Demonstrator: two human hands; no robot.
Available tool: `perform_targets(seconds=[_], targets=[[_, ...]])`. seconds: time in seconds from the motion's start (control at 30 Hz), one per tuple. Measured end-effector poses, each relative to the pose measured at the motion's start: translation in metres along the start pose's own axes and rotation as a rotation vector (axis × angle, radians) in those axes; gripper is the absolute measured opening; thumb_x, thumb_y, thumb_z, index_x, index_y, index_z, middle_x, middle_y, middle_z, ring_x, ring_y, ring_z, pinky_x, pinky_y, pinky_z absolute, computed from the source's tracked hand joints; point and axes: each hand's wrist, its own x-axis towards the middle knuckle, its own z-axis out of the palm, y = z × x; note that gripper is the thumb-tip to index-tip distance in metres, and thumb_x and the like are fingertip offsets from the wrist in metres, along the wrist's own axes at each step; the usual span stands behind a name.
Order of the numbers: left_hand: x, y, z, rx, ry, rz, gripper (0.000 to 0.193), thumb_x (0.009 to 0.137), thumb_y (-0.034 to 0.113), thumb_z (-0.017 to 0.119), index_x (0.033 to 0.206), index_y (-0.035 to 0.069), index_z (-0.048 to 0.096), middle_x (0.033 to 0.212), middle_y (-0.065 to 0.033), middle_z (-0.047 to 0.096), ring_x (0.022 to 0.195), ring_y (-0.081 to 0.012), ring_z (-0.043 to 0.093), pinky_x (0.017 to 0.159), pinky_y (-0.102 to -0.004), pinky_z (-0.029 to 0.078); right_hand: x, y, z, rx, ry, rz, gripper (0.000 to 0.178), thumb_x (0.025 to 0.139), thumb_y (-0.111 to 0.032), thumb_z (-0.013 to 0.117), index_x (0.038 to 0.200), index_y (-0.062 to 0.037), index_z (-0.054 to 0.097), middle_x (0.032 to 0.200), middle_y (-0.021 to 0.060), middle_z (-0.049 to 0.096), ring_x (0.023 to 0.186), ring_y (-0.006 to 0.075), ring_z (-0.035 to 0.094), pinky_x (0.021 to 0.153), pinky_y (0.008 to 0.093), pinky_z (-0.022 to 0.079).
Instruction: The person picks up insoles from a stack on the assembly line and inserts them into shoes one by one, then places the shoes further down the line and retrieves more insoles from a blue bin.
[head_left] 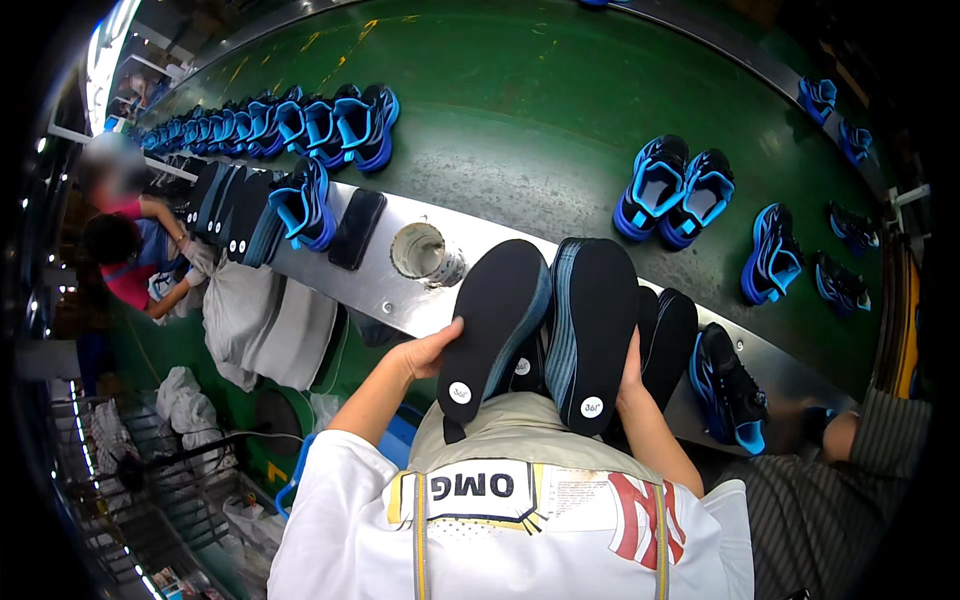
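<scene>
Over my lap and the edge of the metal ledge, my two hands hold stacks of black insoles with blue-grey layered edges and a round white label at each heel. My left hand [428,350] grips the left insole stack [497,305] by its outer side, thumb on top. Along the outer edge of the right insole stack [598,310], my right hand [632,372] is wrapped, its fingers mostly hidden. Both stacks tilt with the toes away from me. More black insoles [672,335] lie just right of that hand, beside a black-and-blue sneaker [725,385].
On the metal ledge [385,285] are a round tin [425,252], a dark phone [357,228] and a sneaker [305,207]. Beyond, a green conveyor belt [480,90] carries a sneaker pair [675,190] and a long row of others. A co-worker [135,245] sits left; another person's striped sleeve [880,450] is right.
</scene>
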Motion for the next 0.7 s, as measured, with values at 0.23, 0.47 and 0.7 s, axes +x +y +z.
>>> perform_targets(seconds=[0.23,0.47,0.7], targets=[[0.01,-0.016,-0.021,-0.213,-0.126,0.036,0.099,0.06,0.076,0.038,0.127,0.005,0.03,0.125,-0.0142,0.04,0.112,-0.0242,0.041,0.092,-0.0358,0.035,0.002,0.004,-0.017,-0.037,-0.025,0.01,0.063,0.085,-0.054,0.026,0.125,-0.0063,0.035,0.118,0.0091,0.045,0.103,0.0199,0.046,0.087,0.0287,0.038],[0.008,-0.012,0.006,0.06,-0.073,0.162,0.1,0.058,0.07,0.053,0.133,0.014,0.017,0.133,-0.0115,0.026,0.12,-0.0241,0.03,0.099,-0.0393,0.024,-0.025,-0.014,-0.016,-0.002,0.03,-0.082,0.065,0.084,-0.053,0.026,0.127,-0.0043,0.031,0.125,0.0109,0.04,0.11,0.0228,0.042,0.094,0.0325,0.032],[0.015,-0.02,0.019,-0.096,-0.025,0.248,0.076,0.077,0.056,0.045,0.133,0.015,0.016,0.132,-0.0113,0.028,0.117,-0.0226,0.034,0.098,-0.0378,0.026,-0.061,-0.034,0.0,-0.787,0.096,-1.0,0.031,0.081,0.002,0.044,0.112,0.001,0.042,0.095,0.0075,0.051,0.087,0.0121,0.05,0.081,0.0252,0.04]])
